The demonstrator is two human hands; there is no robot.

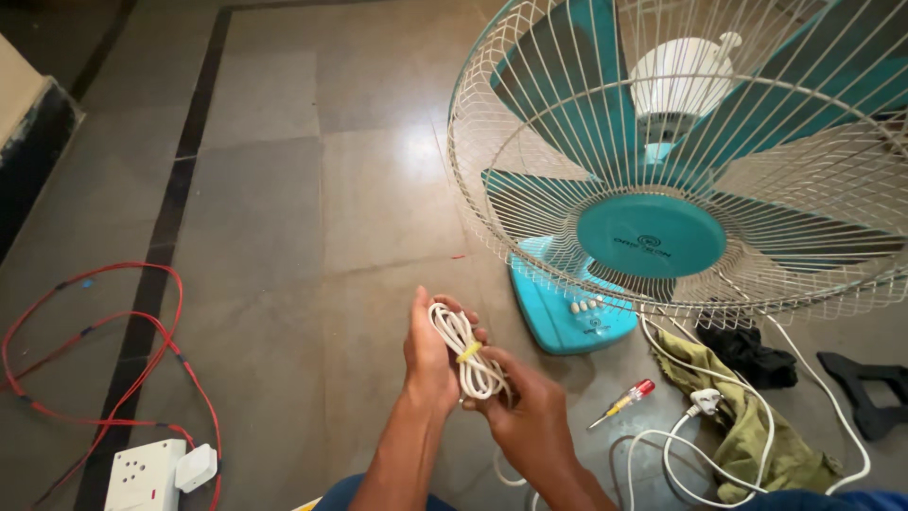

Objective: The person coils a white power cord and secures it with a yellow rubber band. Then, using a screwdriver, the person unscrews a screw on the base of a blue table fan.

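**Coiled white cord held in both hands beside the table fan**

While the teal table fan [662,189] stands tilted on the stone floor [284,189], the person crouches just in front of it with a coil of white cord [466,355] held up between both hands. The left hand [430,355] cups the coil from behind, thumb raised along its top loop, fingers curled round the strands, apparently to keep the loops from springing apart. The right hand [525,407] grips the lower end of the same coil, fingers closed about it near the yellow tie [469,352] that binds the middle. Held like this, above the floor and near the fan's base [563,317], the bundle stays neat and clear of the clutter below.

That clutter is considerable. To the right, more white cable [719,426] trails in loose curves over an olive-green cloth [757,431], with a white plug [705,401] lying on it. A small screwdriver [621,403] with a red and yellow handle lies just beside the right hand. A dark rag [752,352] and a black bracket-like piece [865,388] sit further right, under the wire guard. On the left, well apart, red wire [142,350] loops toward a white socket board [144,475]. Whether the coil joins the loose cable I cannot tell.
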